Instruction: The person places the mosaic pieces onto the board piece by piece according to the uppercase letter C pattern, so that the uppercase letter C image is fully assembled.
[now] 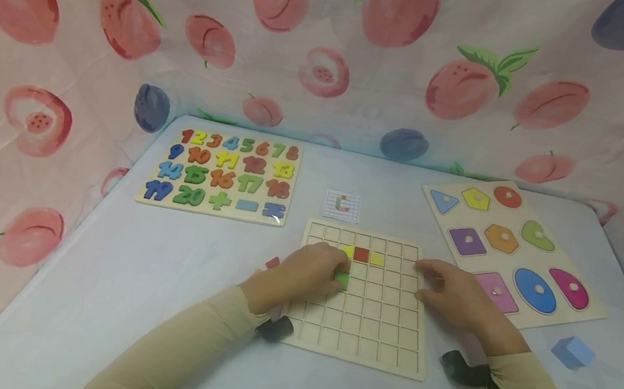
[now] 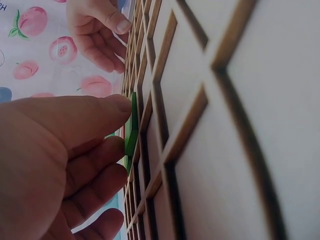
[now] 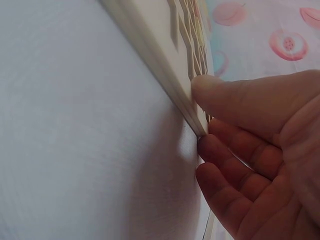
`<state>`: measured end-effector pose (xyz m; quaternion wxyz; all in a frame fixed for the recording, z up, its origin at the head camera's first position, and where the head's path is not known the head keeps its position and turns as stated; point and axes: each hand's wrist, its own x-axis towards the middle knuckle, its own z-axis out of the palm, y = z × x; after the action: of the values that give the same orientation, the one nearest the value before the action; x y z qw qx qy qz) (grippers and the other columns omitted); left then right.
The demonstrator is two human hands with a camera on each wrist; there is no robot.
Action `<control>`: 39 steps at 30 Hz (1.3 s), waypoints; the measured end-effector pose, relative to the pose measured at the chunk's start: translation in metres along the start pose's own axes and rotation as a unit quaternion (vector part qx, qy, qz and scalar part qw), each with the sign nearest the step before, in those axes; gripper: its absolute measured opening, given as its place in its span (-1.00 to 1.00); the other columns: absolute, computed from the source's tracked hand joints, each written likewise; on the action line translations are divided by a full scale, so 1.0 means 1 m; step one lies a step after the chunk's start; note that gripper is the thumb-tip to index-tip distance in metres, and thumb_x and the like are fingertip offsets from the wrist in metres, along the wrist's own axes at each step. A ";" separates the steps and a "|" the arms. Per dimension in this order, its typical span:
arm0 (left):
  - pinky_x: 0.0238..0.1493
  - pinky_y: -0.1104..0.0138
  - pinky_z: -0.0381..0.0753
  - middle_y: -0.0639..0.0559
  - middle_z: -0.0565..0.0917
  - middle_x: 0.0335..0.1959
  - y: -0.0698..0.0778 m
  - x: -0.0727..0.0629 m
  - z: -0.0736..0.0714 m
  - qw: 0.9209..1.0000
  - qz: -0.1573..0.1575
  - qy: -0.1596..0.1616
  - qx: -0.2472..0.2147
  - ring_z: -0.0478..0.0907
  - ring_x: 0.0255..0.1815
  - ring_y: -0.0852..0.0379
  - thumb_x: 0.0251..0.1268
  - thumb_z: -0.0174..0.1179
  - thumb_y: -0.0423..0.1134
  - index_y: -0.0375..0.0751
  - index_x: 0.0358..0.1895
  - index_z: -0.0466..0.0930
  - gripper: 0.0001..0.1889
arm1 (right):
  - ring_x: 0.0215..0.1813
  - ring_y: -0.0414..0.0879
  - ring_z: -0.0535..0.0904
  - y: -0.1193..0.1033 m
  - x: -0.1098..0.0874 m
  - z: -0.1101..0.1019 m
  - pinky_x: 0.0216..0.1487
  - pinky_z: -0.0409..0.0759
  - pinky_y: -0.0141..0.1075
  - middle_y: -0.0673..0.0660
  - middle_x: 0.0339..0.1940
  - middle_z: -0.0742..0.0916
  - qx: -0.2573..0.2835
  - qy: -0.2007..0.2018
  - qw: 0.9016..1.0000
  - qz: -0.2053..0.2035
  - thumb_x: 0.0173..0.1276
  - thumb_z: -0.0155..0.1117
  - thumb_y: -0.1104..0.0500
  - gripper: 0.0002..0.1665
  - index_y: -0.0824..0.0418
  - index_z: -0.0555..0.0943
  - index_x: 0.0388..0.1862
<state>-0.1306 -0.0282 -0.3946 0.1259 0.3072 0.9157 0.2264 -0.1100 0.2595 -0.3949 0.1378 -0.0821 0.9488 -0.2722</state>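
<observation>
A wooden grid board lies flat on the table, with a yellow tile, a red tile and another yellow tile in a row in its upper part. My left hand reaches over the board's left side and pinches a green tile between thumb and fingers. In the left wrist view this green tile stands slightly tilted against the grid. At the board's right edge, my right hand holds the rim, thumb on top and fingertips against the side, as the right wrist view shows.
Behind the board lies a small pattern card. A number puzzle is at the back left, a shape puzzle at the right. A blue block sits near the right edge. Red pieces lie partly hidden beside my left forearm.
</observation>
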 end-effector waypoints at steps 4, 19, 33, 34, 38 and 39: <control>-0.21 0.36 0.47 0.18 0.57 -0.40 0.001 -0.001 -0.002 1.000 -0.004 0.005 0.004 0.47 -0.28 0.18 0.28 0.36 -0.18 -0.06 -0.18 0.68 -0.88 | 0.38 0.33 0.38 0.001 0.000 0.000 0.29 0.36 0.23 0.35 0.37 0.51 0.001 0.004 1.000 -0.006 0.29 0.39 0.15 -0.35 0.27 0.50 0.34; 0.16 0.21 0.52 0.02 0.68 -0.04 -0.013 -0.015 -0.015 0.998 -0.065 0.000 -0.026 0.55 0.03 0.08 0.28 0.34 -0.20 -0.21 0.07 0.67 -0.67 | 0.37 0.33 0.38 0.001 0.000 0.000 0.29 0.35 0.23 0.36 0.36 0.51 0.005 0.005 1.000 -0.003 0.25 0.44 0.11 -0.29 0.28 0.48 0.35; 0.03 0.23 0.56 0.04 0.66 -0.06 -0.032 -0.042 -0.032 0.988 -0.147 0.012 -0.046 0.50 -0.12 0.09 0.28 0.38 -0.15 -0.16 0.09 0.66 -0.65 | 0.26 0.31 0.49 0.000 0.005 0.002 0.23 0.41 0.21 0.37 0.25 0.60 -0.013 0.022 1.000 -0.005 0.24 0.45 0.12 -0.33 0.24 0.51 0.32; 0.00 0.24 0.57 0.04 0.65 -0.07 -0.033 -0.044 -0.033 0.987 -0.154 0.014 -0.049 0.51 -0.14 0.10 0.27 0.38 -0.14 -0.16 0.09 0.65 -0.64 | 0.27 0.31 0.48 -0.001 0.006 0.001 0.24 0.41 0.21 0.37 0.26 0.59 -0.014 0.021 1.000 -0.005 0.24 0.45 0.12 -0.33 0.24 0.51 0.32; 0.01 0.25 0.59 0.06 0.65 -0.11 -0.041 -0.054 -0.035 0.984 -0.172 0.024 -0.046 0.53 -0.15 0.11 0.25 0.40 -0.15 -0.16 0.08 0.66 -0.64 | 0.30 0.31 0.46 -0.002 0.008 0.001 0.25 0.40 0.21 0.37 0.31 0.56 -0.013 0.014 1.000 -0.006 0.24 0.45 0.13 -0.31 0.25 0.50 0.34; 0.01 0.24 0.60 0.06 0.66 -0.12 -0.043 -0.057 -0.035 0.983 -0.175 0.027 -0.044 0.53 -0.15 0.11 0.25 0.40 -0.15 -0.16 0.07 0.67 -0.65 | 0.30 0.31 0.46 -0.002 0.008 0.001 0.26 0.40 0.21 0.37 0.31 0.55 -0.014 0.012 1.000 -0.005 0.24 0.44 0.13 -0.31 0.25 0.50 0.35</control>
<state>-0.1211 -0.1062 -0.3802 0.1528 0.1299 0.9475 0.2492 -0.1175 0.2555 -0.3961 0.1239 -0.0857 0.9535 -0.2610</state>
